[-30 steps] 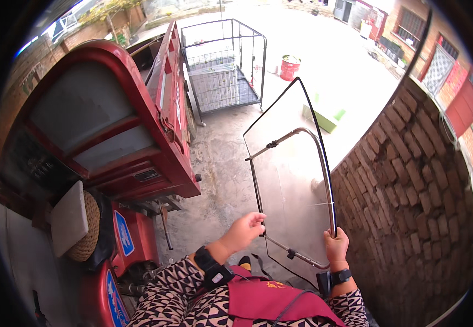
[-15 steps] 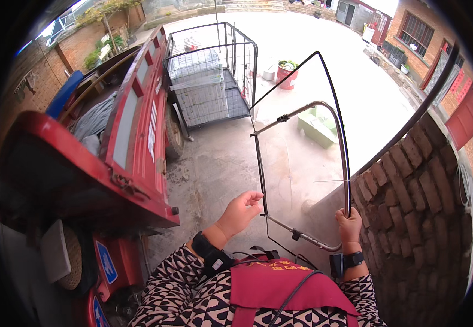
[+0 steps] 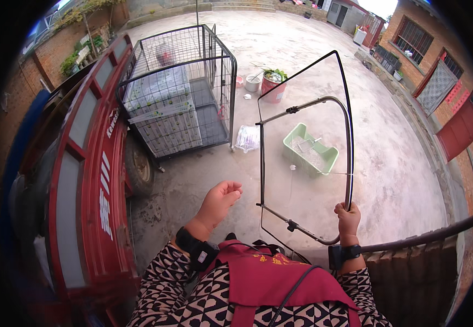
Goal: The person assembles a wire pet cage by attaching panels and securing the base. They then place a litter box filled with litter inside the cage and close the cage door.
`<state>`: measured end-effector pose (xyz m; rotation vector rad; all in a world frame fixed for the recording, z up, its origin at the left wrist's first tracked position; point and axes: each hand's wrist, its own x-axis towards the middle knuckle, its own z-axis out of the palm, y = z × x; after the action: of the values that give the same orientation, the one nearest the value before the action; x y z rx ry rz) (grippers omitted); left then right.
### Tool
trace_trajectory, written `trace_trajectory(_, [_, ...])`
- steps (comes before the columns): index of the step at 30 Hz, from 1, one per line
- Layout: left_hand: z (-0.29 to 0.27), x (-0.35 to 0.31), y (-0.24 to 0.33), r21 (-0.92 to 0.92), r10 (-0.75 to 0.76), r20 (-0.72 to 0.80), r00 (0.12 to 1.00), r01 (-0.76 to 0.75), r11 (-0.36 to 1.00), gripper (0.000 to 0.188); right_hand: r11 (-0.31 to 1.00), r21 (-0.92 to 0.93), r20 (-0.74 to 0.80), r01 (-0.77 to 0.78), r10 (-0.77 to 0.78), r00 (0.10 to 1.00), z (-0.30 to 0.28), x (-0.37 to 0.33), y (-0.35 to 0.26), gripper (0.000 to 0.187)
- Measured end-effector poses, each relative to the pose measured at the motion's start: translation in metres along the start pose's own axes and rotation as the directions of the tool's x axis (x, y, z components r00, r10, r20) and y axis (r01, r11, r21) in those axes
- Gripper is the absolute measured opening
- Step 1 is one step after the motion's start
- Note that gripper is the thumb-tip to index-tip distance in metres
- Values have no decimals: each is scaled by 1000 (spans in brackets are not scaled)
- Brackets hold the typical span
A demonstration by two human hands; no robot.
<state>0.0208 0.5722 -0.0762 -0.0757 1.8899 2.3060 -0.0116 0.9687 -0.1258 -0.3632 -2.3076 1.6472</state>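
Note:
My right hand (image 3: 348, 218) is closed around the lower right side of a bent metal tube frame (image 3: 323, 100). Attached to this frame is a thin black rod frame (image 3: 297, 72), with its peaked corner rising above the tube. Small black fittings sit on the upper and lower bars, and the middle looks see-through. My left hand (image 3: 218, 203) hovers left of the frame, apart from it and holding nothing. Its fingers are loosely curled, with the thumb out. Both wrists carry black bands.
On the left stands a red cargo vehicle (image 3: 92, 180). Beside it is a black wire cage cart (image 3: 179, 65) holding a pale wrapped stack. A green litter tray (image 3: 329, 163), a red bucket (image 3: 273, 94) and a clear plastic bag (image 3: 247, 138) lie beyond the frame. A brick wall drops away at the right.
My left hand has drawn back left, away from the frame's edge. The view has shifted, showing more of the yard and the green tray. My right hand keeps its grip on the frame.

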Motion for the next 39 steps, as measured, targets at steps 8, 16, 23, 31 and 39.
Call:
trace_trajectory(8, [8,244,69,-50,-29,188,982,39,998,25,1000,1,-111,2,-2,994,50,187,-50,10])
trace_trajectory(16, [20,469,100,184,-59,153,986,30,982,25,993,22,-44,112,-111,993,129,446,-65,12])
trace_trajectory(23, [-2,626,140,132,-32,54,998,25,991,25,993,83,70,86,-92,993,210,669,-93,11])
trace_trajectory(31, [-4,852,171,27,7,93,996,-10,1000,24,998,51,-67,26,-22,997,234,836,-127,13])
trace_trajectory(39, [20,1077,169,65,-80,118,990,73,995,23,995,-30,-148,91,-95,984,216,1015,-146,13])
